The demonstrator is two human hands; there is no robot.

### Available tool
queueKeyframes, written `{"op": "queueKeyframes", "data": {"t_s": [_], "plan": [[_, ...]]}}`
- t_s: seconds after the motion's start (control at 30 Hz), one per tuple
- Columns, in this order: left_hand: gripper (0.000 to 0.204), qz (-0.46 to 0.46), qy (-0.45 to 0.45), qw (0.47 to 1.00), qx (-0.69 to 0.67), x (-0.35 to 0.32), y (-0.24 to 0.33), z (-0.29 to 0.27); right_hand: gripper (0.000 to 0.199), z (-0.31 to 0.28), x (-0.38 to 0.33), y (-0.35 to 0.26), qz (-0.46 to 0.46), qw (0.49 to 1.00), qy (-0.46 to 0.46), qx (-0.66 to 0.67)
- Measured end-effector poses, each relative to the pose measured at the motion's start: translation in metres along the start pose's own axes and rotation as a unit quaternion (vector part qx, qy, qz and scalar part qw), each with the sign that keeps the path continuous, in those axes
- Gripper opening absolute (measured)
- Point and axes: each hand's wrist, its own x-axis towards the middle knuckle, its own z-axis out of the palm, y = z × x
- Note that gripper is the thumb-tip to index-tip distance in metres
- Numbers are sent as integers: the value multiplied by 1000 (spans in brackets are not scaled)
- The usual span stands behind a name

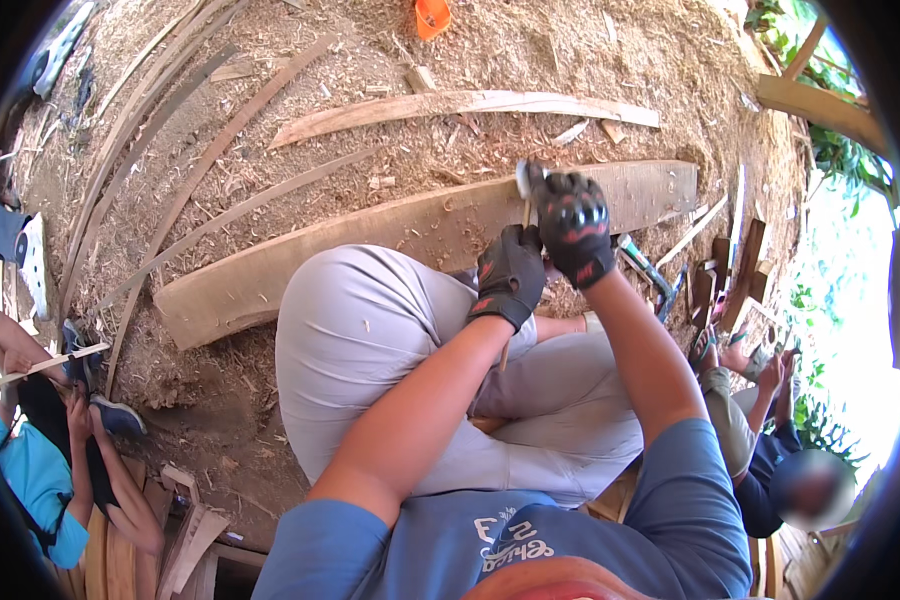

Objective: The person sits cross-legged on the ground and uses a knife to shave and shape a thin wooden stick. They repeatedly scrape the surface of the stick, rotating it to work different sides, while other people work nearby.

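Both my hands wear black gloves with red marks. My right hand grips the upper end of a wooden-handled tool, whose metal head rests on a long thick wooden plank lying across the sawdust-covered ground. My left hand holds the same handle lower down, just above my bent knee in light grey trousers. The handle's lower part runs down behind my left wrist and is mostly hidden.
Thin curved wood strips and a flat board lie beyond the plank. An orange object sits at the top. A person in a turquoise shirt sits at left, another person at right, near scrap wood.
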Motion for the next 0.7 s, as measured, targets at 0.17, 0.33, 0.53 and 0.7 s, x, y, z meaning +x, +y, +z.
{"op": "queueKeyframes", "data": {"t_s": [0.17, 0.33, 0.53, 0.7], "plan": [[40, 14, 28, 999, 7, 2, 6, 15, 52, 0, 16, 22, -32, 998, 54, -32], [35, 27, 34, 999, -6, 1, -5, 11, 57, -6, -2, -4, -34, 998, 48, 17], [34, -2, 18, 1000, 6, 1, 4, 10, 53, 6, 23, 18, -3, 999, -6, -37], [34, -12, -1, 999, -35, -2, 8, 2, 55, -1, -5, 2, -32, 999, 38, 6]]}}
